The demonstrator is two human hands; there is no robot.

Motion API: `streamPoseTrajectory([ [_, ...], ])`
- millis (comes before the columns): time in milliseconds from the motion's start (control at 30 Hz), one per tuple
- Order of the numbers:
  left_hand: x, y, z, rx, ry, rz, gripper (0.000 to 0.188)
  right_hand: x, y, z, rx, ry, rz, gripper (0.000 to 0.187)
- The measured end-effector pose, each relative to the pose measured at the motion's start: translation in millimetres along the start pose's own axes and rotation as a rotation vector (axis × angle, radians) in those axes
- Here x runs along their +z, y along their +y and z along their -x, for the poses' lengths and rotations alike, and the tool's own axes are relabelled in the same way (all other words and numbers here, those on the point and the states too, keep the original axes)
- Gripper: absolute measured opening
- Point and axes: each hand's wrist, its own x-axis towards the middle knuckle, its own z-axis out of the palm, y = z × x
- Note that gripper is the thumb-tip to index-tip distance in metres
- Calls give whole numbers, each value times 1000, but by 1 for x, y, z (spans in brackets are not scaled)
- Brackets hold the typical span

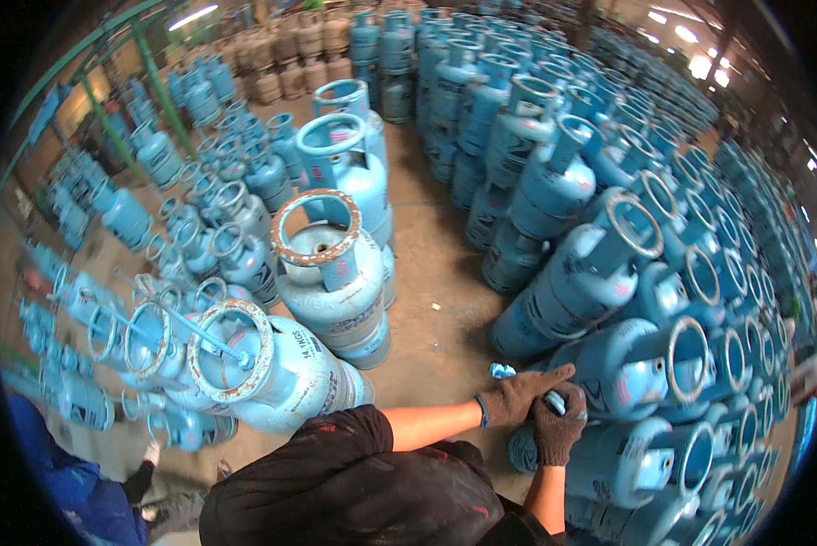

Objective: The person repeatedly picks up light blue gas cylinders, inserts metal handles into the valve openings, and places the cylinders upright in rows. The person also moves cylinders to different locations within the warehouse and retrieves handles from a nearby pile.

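Both my hands wear brown knit gloves and meet above the cylinders at right of centre. My left hand (507, 400) reaches across from the left, one finger stretched to the right and the others closed or hidden. Against its far edge shows a small crumpled light-blue piece (501, 370); whether the hand grips it is unclear. Curled in a fist, my right hand (559, 428) comes up from below and touches the left. A small light-blue piece (556, 401) pokes out between its fingers. Just beyond the hands lies a tilted blue gas cylinder (600, 369) with a round collar.
A blue cylinder with a rusty collar (336, 291) stands left of the aisle floor (427, 264). Beside it, another cylinder (299, 373) leans toward me. Stacked cylinders (518, 136) crowd the right side. A person in blue (72, 482) is at lower left. Green posts (158, 86) rise behind.
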Motion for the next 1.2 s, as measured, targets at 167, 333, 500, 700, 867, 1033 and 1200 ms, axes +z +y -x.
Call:
streamPoseTrajectory([
  [167, -60, -82, -70, -246, 89, 678, 50, 59, 0, -131, -263, -158, -163, 24],
  [333, -128, -134, -120, -326, 186, 9, 36, 104, 9, -241, -246, -421, -330, 43],
  [500, -192, -154, -181, -417, 317, -205, 29, 148, 10, -356, -381, -663, -485, 56],
  [700, -274, -197, -236, -445, 488, -289, 30, 239, 13, -469, -296, -908, -831, 46],
  [867, -354, -265, -269, -568, 544, -227, 39, 344, 10, -552, -169, -1061, -931, 22],
  [1033, -430, -321, -297, -544, 832, 65, 43, 434, -19, -640, -188, -906, -823, 12],
  [1200, -512, -343, -311, -484, 962, 261, 37, 517, -61, -728, -85, -747, -1038, 17],
])
